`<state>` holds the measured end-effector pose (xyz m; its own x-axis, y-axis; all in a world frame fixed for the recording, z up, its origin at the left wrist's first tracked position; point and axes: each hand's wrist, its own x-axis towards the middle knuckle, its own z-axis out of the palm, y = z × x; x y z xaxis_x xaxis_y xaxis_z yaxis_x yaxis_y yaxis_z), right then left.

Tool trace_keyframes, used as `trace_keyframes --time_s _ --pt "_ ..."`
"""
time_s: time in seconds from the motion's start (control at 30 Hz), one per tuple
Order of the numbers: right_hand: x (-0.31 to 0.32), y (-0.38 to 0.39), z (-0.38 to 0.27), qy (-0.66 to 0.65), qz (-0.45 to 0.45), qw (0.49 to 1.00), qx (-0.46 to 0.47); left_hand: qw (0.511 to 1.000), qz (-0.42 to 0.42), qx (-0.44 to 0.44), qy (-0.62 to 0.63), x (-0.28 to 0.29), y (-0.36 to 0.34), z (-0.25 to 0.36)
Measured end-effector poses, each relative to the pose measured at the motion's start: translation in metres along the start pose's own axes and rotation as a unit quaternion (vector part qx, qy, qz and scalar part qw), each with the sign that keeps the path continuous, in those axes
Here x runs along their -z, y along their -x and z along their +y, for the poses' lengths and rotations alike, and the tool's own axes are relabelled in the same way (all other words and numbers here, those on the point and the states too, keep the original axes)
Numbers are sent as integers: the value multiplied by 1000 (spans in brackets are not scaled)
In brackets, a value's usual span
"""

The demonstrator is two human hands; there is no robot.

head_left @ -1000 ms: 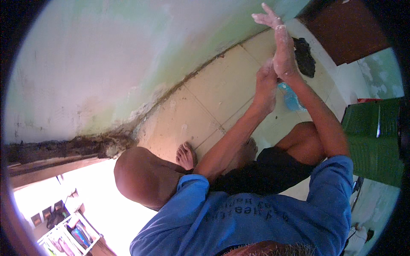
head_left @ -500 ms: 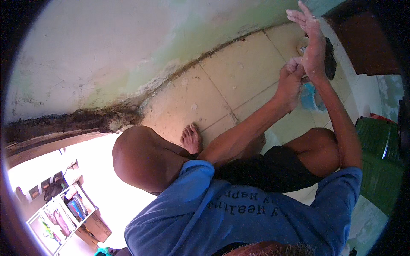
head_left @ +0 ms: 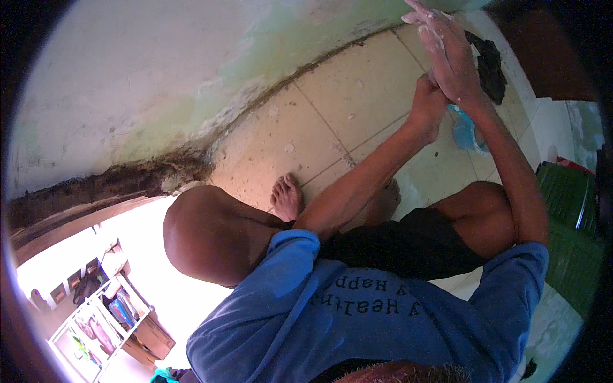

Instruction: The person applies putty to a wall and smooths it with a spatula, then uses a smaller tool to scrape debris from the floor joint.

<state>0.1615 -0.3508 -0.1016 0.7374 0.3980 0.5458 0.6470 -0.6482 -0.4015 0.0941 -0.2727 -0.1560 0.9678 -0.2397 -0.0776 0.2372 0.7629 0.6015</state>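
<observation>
My right hand [head_left: 449,56], powdered white on its fingers and palm, is raised at the upper right with fingers stretched out, some of them overlapping. My left hand [head_left: 426,112] is closed just beneath it, against the base of the right hand; its fingertips are hidden, so I cannot make out what they hold. Below the hands a light blue container [head_left: 468,137] rests on the tiled floor [head_left: 338,89], which is speckled with bits. A crumpled black thing [head_left: 491,70] lies beside my right hand.
A stained pale green wall [head_left: 147,89] runs along the upper left, meeting the floor. A brown panel [head_left: 530,51] is at upper right, a green plastic item [head_left: 568,236] at right. A white rack [head_left: 89,332] with clothes and items stands in the bright lower left. My bent knees flank my arms.
Both hands have shifted rightward since a second ago, with the view tilting too. My right hand's fingers now look less spread and more angled forward. My left hand remains closed beneath it.
</observation>
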Motion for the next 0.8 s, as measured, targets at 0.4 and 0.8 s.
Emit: trace_keyframes --time_s 0.4,0.8 --pt "-15 14 31 -137 3 985 -101 955 -92 14 -281 20 -1 -4" --pt "152 98 156 104 34 942 -316 959 -24 -122 -255 65 -30 -17"
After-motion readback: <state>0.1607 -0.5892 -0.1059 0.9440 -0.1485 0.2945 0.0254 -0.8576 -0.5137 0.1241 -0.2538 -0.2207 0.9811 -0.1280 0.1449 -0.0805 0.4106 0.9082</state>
